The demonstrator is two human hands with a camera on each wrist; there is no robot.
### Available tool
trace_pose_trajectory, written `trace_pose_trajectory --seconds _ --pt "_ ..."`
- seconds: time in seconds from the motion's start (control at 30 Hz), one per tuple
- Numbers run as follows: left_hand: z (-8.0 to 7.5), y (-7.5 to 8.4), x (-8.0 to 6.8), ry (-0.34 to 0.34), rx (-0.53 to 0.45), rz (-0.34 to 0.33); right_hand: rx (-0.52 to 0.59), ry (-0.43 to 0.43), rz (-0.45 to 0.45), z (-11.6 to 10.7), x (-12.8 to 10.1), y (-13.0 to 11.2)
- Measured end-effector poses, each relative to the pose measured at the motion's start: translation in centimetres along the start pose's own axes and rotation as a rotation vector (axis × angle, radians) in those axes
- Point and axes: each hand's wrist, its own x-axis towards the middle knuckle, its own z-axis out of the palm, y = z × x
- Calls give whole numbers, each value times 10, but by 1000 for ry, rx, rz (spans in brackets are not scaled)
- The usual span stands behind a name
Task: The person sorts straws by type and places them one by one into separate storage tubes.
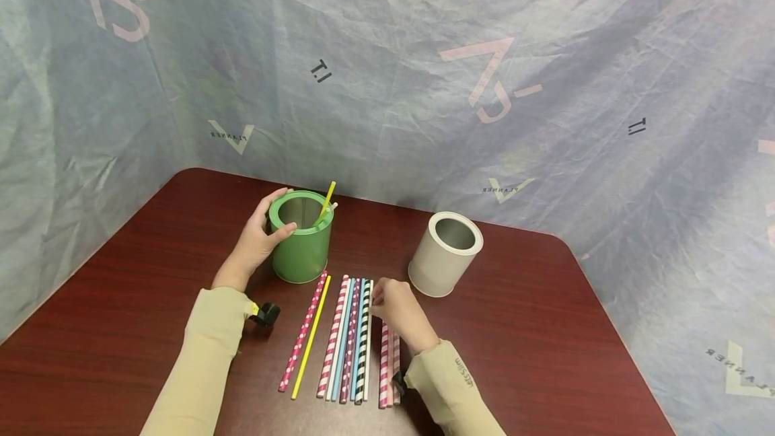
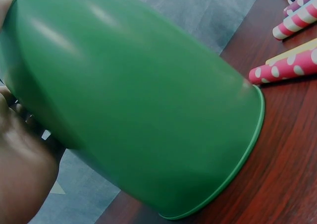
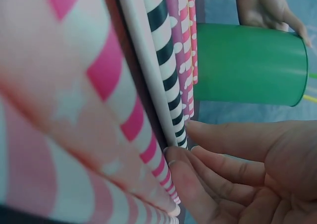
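Note:
My left hand grips the green can at its left side, thumb over the near rim and fingers behind. A yellow straw and a whitish straw stick out of the can. My right hand is at the far end of a white paper straw lying on the table. Thumb and fingertips sit around that end, close to the black-and-white striped straw; I cannot tell whether they pinch it. Pink striped straws lie partly under my right wrist.
More straws lie side by side: purple dotted, blue, red striped, with a yellow one and a pink dotted one to the left. A white can stands back right on the dark red table, before hanging grey cloth.

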Motion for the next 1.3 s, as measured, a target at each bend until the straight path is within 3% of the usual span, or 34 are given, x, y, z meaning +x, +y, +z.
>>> trace_pose_trajectory --seconds 0.6,0.97,1.13,1.3 --pt "-1 1 -1 -8 9 -11 5 -68 66 4 5 -7" --pt "-1 2 -1 -12 -7 -14 -41 -34 63 9 8 -9" --pt "-1 1 -1 -15 -2 -11 -83 -21 102 9 9 -9" --pt "-1 1 -1 -14 13 -9 -31 -25 150 8 8 -8"
